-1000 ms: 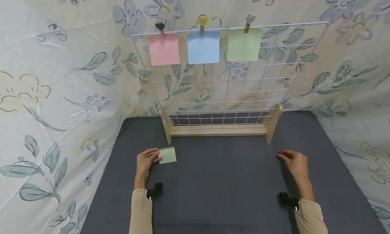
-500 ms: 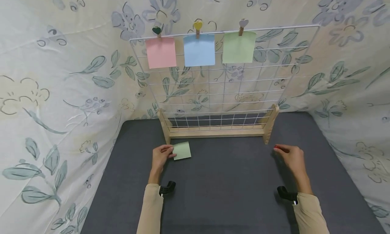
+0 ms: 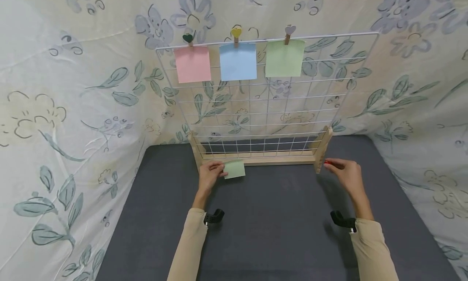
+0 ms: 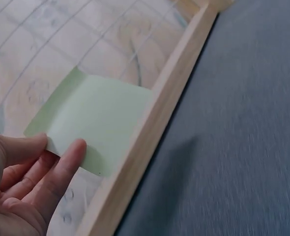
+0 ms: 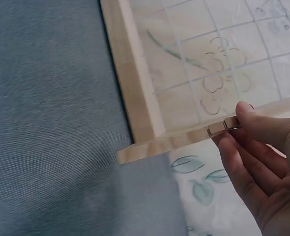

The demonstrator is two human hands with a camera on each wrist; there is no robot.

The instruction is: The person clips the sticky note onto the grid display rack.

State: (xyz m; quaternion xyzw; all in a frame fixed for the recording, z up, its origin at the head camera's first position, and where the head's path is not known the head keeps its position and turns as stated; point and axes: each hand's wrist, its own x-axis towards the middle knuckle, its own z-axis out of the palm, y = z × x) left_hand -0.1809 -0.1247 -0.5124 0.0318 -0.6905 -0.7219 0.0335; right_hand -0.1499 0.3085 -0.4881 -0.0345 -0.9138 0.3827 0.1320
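Observation:
Between thumb and fingers, my left hand point(image 3: 209, 178) pinches a light green sticky note point(image 3: 235, 169) by one edge, in front of the rack's wooden base. The left wrist view shows the note point(image 4: 98, 110) slightly curved, with the base rail behind it. Near the rack's right foot, my right hand point(image 3: 348, 176) pinches a small wooden clothespin point(image 5: 218, 128) with a bit of red on it; the fingers hide most of it. A white wire grid rack point(image 3: 270, 96) on wooden feet stands ahead of both hands.
Along the rack's top wire hang a pink note point(image 3: 192, 64), a blue note point(image 3: 238, 62) and a green note point(image 3: 284, 58), each under a heart-topped clothespin. A dark grey tabletop point(image 3: 274, 220) lies below; floral cloth point(image 3: 91, 90) surrounds it.
My left hand has carried the green sticky note rightward and up to the rack's base. With the clothespin, my right hand has moved slightly forward and left.

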